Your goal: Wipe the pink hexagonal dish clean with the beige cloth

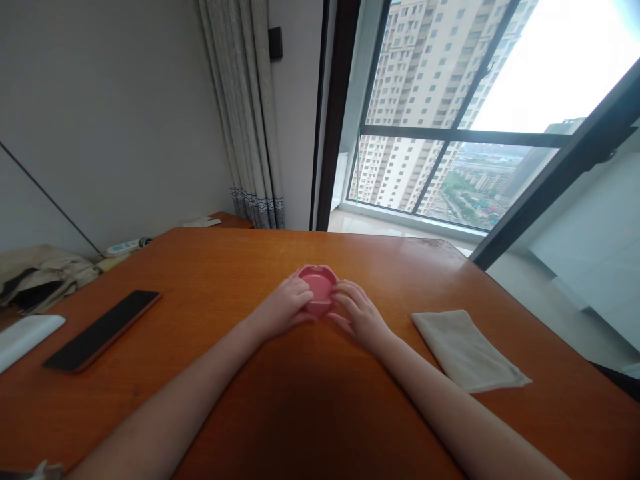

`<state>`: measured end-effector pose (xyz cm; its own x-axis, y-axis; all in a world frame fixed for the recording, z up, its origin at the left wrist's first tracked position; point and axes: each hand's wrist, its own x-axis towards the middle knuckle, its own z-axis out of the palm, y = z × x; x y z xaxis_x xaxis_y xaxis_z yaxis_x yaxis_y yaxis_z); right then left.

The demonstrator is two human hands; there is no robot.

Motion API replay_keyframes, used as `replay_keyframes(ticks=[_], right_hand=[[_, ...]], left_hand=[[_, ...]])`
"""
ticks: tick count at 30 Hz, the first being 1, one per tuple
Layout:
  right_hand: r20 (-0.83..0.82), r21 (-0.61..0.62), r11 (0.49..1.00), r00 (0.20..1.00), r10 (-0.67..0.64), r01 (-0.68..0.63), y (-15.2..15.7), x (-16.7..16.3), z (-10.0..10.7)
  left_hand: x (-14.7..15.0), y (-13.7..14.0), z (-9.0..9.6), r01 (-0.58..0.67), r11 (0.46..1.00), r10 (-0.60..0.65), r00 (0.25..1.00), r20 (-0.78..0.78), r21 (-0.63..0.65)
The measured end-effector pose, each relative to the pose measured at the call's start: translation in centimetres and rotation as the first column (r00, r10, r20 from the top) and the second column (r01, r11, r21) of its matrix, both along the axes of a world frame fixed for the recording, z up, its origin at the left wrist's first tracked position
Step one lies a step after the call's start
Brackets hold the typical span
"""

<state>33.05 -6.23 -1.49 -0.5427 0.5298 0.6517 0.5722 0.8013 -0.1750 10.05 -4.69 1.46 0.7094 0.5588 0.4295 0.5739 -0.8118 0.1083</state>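
Observation:
A small pink ashtray-like dish (321, 283) with a faceted rim and a round hollow is at the middle of the wooden table, its inside facing me. My left hand (287, 303) grips its left side, with fingers over the rim and the thumb at the near edge. On the opposite side, my right hand (361, 313) holds the rim with its fingertips, the fingers curved and slightly blurred. Whether the dish rests on the tabletop or is lifted a little, I cannot tell.
On the wooden table (240, 267), a folded pale cloth (467, 350) lies to the right. A long black flat object (105, 330) and a white object (27, 337) lie to the left. Beyond the far edge are a curtain (250, 113) and a large window (450, 133).

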Motion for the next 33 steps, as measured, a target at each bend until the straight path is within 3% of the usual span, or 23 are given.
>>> replay_keyframes(ticks=[3, 6, 9, 13, 17, 20, 22, 25, 29, 31, 33], right_hand=[[-0.093, 0.064, 0.994, 0.992, -0.086, 0.092, 0.5, 1.1, 0.2], [-0.080, 0.016, 0.991, 0.988, -0.130, 0.131, 1.0, 1.7, 0.2], [-0.063, -0.043, 0.989, 0.987, -0.144, 0.142, 1.2, 1.7, -0.1], [-0.030, -0.078, 0.990, 0.992, -0.124, 0.121, 1.0, 1.4, -0.4], [-0.017, -0.116, 0.983, 0.989, -0.146, 0.143, 0.8, 1.2, -0.3], [0.080, -0.198, 0.949, 0.969, -0.236, 0.247, 1.0, 1.3, 0.2], [0.196, -0.265, 0.877, 0.913, -0.357, 0.400, 1.4, 2.0, 0.7], [0.405, -0.358, 0.689, 0.770, -0.493, 0.630, 2.4, 4.7, 1.7], [0.658, -0.428, 0.428, 0.599, -0.456, 0.796, 3.4, 11.2, 2.8], [0.708, -0.437, 0.322, 0.542, -0.453, 0.840, 3.4, 14.5, 3.2], [0.695, -0.466, 0.276, 0.541, -0.473, 0.841, 3.1, 17.0, 3.5]], left_hand=[[-2.9, 1.9, 0.0, -0.233, 0.971, 0.230, 0.971, 0.069, 0.043], [-6.7, 4.2, -0.9, -0.487, 0.870, 0.477, 0.871, 0.115, 0.078], [-9.9, 5.6, -2.1, -0.636, 0.770, 0.628, 0.770, 0.111, 0.057], [-11.9, 5.9, -3.1, -0.728, 0.686, 0.725, 0.684, 0.083, 0.007], [-12.3, 5.9, -3.4, -0.735, 0.678, 0.734, 0.676, 0.062, -0.009], [-12.4, 5.9, -3.4, -0.743, 0.669, 0.742, 0.667, 0.063, -0.013], [-12.5, 5.8, -3.4, -0.738, 0.674, 0.738, 0.672, 0.062, -0.018], [-12.4, 5.5, -3.3, -0.757, 0.653, 0.757, 0.652, 0.046, -0.019], [-11.0, 4.9, -2.9, -0.806, 0.591, 0.793, 0.585, 0.172, 0.017], [-9.3, 4.4, -2.6, -0.777, 0.627, 0.736, 0.615, 0.282, 0.058], [-6.9, 3.7, -2.3, -0.683, 0.722, 0.625, 0.713, 0.319, 0.113]])
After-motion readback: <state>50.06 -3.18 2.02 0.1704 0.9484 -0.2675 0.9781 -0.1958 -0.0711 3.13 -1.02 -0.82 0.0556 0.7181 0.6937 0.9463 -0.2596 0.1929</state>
